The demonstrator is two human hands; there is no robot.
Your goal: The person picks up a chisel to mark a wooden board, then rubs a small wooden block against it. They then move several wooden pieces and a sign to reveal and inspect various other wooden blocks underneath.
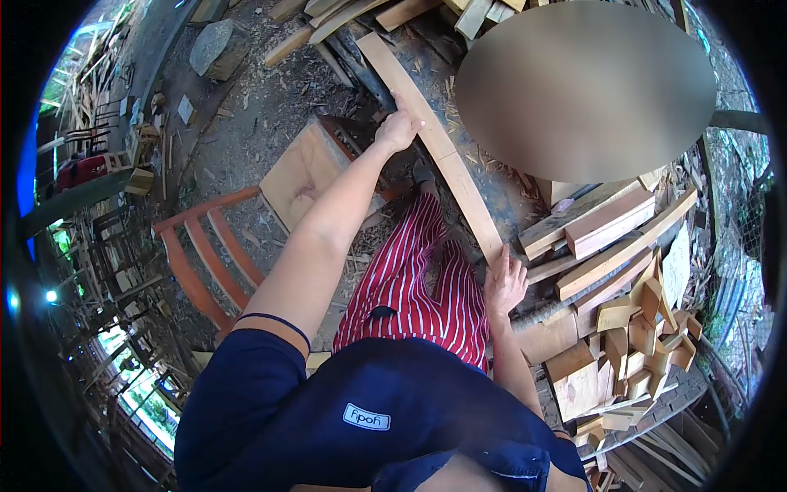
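"Dark blue shirt nearest the camera, filling the bottom of the frame, with a small white label on your chest. Your red-and-white striped trousers run up from it through the center."

"And where do you have the long board?"

"You have it slanting from the top center down to just right of the middle. It's pale and slightly curved, with a thin dark line across its face."

"What about your hands?"

"Your left hand is at the board's left edge, above the middle of the frame. That grip is closed on the edge, thumb on the face and index finger stretched along the side; the underside is hidden from you. Your right hand has its grip closed on the lower end."

"Anything beside you?"

"A wooden chair on your left, with reddish-brown slats and a pale seat; your left forearm passes over it. In the upper left you have a chunky block on the dirt floor."

"And on your right?"

"Stacked planks near your right hand, then a heap of short cut pieces at the lower right. Above the planks, a large patch is blurred, so you can't make out what it covers."
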